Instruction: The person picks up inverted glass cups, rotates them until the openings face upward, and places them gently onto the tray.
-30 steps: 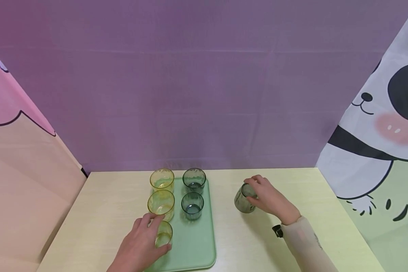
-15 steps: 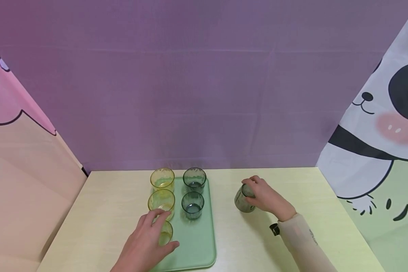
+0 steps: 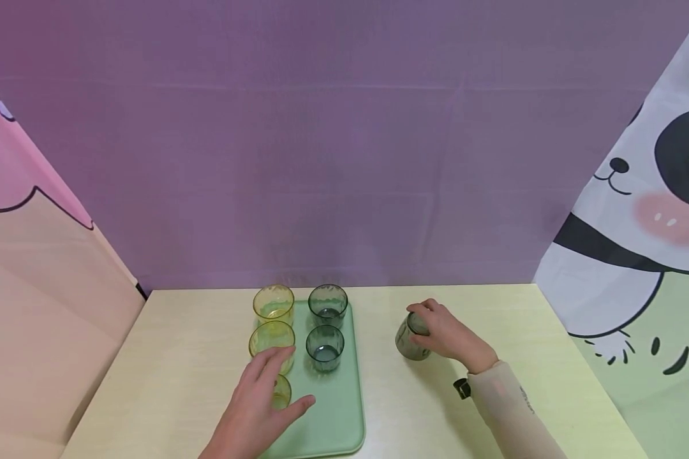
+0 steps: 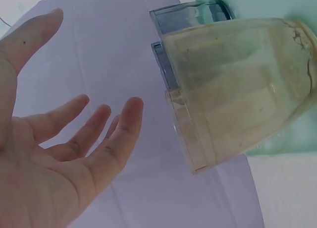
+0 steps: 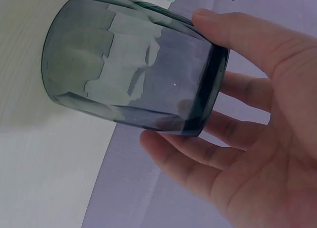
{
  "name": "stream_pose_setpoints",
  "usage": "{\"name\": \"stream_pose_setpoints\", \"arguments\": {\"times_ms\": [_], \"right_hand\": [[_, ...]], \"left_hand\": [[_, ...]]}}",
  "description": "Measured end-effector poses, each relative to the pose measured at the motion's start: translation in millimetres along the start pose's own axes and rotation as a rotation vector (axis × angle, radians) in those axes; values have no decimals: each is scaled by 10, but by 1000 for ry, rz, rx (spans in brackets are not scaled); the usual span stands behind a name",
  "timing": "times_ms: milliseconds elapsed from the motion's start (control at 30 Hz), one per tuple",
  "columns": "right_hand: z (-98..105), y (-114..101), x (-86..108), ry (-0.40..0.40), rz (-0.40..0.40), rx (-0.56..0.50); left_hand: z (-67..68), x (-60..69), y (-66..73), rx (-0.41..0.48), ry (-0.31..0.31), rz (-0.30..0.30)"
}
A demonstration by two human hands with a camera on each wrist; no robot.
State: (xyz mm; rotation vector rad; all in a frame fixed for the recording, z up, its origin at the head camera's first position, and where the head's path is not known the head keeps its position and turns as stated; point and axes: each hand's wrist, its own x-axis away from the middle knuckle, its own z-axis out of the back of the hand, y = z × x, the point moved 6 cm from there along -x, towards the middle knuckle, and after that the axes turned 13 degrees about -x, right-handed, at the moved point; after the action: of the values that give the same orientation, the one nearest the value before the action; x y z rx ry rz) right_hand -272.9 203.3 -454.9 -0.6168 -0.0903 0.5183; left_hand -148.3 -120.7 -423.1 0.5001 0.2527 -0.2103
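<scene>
My right hand [image 3: 450, 339] holds a grey-tinted drinking glass [image 3: 406, 344] on the right of the table. Its thick base is up and its wide rim is down; in the right wrist view, thumb and fingers lie round the base end of the glass [image 5: 124, 64]. Over the near left of the green tray [image 3: 335, 424], my left hand [image 3: 249, 408] is spread with nothing in it. Partly hidden behind it is the nearest yellow glass [image 3: 282, 392]. The left wrist view shows a gap between the left hand [image 4: 64, 163] and that upright yellow glass [image 4: 237, 89].
Two more yellow glasses, one mid-tray [image 3: 271, 336] and one at the back [image 3: 274, 302], stand in the same row. To their right are two upright grey glasses, a front one [image 3: 325, 348] and a back one [image 3: 328, 305]. A purple cloth [image 3: 344, 159] hangs behind the table [image 3: 166, 382].
My left hand has let go of the nearest yellow glass, its fingers spreading as it rises away and shifts right. My right hand stays on the grey glass, its wrist shifting slightly left.
</scene>
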Motion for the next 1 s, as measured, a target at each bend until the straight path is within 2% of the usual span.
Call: {"name": "stream_pose_setpoints", "arguments": {"times_ms": [200,267,400,533,733,1000], "right_hand": [[4,-8,15,-7,12,5],[8,-16,27,-3,25,7],[32,-31,59,17,48,0],[59,-41,85,32,40,-38],[91,-38,129,38,1,-119],[177,-76,226,113,50,-167]], "left_hand": [[-35,-1,-34,94,-12,24],[-48,-6,-49,150,-36,51],[-75,-12,-82,270,-101,143],[-81,-20,-94,351,-119,178],[-92,-19,-103,401,-122,197],[-109,-29,-109,441,-121,207]]}}
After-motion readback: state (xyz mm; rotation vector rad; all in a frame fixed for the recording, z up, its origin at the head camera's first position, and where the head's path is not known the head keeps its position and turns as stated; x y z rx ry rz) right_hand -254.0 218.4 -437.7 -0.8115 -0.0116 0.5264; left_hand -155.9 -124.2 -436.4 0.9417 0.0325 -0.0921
